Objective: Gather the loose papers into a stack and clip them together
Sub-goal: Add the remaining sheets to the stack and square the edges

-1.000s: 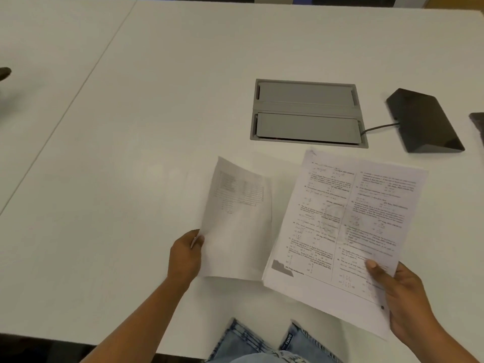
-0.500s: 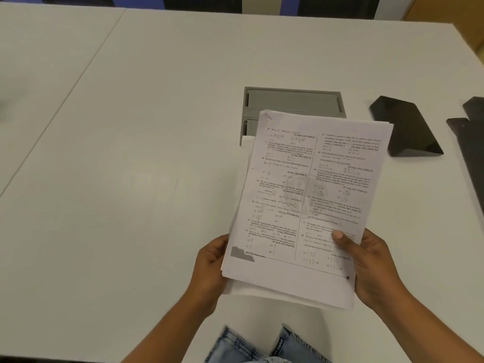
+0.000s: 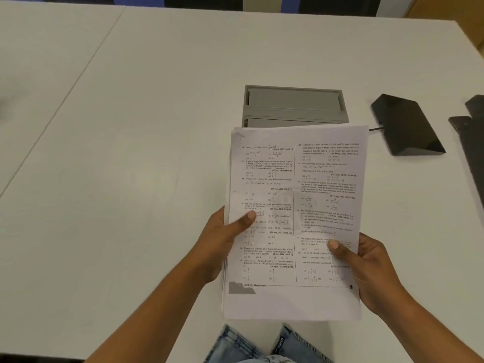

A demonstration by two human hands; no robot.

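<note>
Starting nearest, denim-clad knees (image 3: 248, 344) show below the bench's near edge, and just above them both hands hold the papers (image 3: 293, 200) up off the bench (image 3: 131, 127), gathered into one stack with a printed sheet facing the camera. The left hand (image 3: 220, 242) pinches the left edge about halfway up, thumb on the front, fingers curled out of sight behind. The right hand (image 3: 372, 268) grips the lower right edge the same way. The edges look nearly square, though a few sheets peek out along the left side. Such a stack is likely light, floppy and prone to sliding sheet over sheet, so it is best held firmly at the sides and tapped level before clipping near a top corner. No clip is visible. Farther off sit a grey cable hatch (image 3: 293, 103) and a black wedge-shaped device (image 3: 406, 124).
</note>
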